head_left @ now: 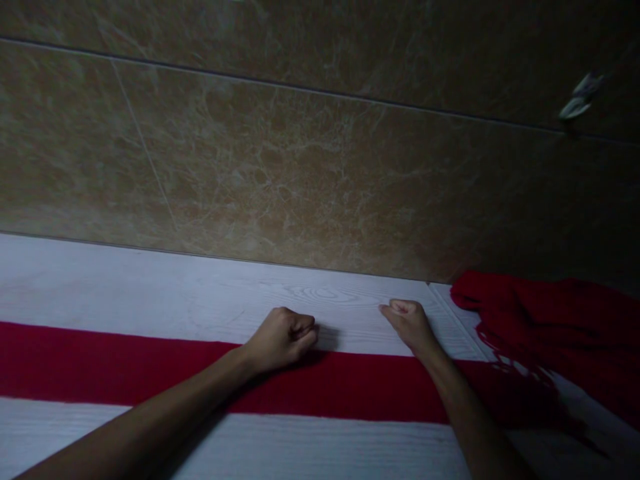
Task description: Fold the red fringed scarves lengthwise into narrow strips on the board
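Note:
A long red scarf (350,387) lies flat across the white wood-grain surface (150,280), with dark fringe at its right end. My left hand (287,337) is closed in a fist above the scarf's far edge, near the middle, and nothing shows in its fingers. To its right, my right hand (407,323) is also curled into a fist, over the white surface just beyond the scarf. No object shows in it either. Both forearms cross over the red strip. Whether either hand touches the surface, I cannot tell.
A bunched red cloth (550,320) with a fringed edge lies at the right, against the wall. Brown marbled wall tiles (280,173) rise behind the surface. A small pale object (580,97) is on the wall at the upper right. The right side is dim.

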`<state>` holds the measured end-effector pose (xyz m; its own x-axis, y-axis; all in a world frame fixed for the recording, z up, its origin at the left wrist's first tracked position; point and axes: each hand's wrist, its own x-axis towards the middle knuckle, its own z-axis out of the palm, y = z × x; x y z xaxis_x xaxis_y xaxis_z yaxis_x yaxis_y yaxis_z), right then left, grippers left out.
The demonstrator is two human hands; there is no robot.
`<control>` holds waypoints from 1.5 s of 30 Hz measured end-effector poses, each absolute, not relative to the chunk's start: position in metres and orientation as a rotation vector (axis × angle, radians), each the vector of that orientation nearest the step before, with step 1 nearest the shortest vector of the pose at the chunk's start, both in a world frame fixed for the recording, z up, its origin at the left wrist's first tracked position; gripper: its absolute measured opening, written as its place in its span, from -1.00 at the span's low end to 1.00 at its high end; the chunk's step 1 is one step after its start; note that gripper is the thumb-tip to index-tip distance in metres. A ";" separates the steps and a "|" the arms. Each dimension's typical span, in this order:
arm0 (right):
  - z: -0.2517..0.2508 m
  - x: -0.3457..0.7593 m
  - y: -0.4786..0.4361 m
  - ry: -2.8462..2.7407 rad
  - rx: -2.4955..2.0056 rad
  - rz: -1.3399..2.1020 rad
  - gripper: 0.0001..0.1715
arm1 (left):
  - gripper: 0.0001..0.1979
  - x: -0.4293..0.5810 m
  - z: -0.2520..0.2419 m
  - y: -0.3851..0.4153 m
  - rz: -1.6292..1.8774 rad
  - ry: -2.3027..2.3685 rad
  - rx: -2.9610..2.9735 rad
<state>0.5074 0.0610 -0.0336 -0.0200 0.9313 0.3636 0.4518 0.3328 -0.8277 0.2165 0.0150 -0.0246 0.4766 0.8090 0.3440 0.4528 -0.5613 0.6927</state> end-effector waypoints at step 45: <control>-0.014 0.500 0.059 -1.429 -1.102 0.352 -0.47 | -0.69 0.217 -0.022 0.013 0.893 1.054 2.217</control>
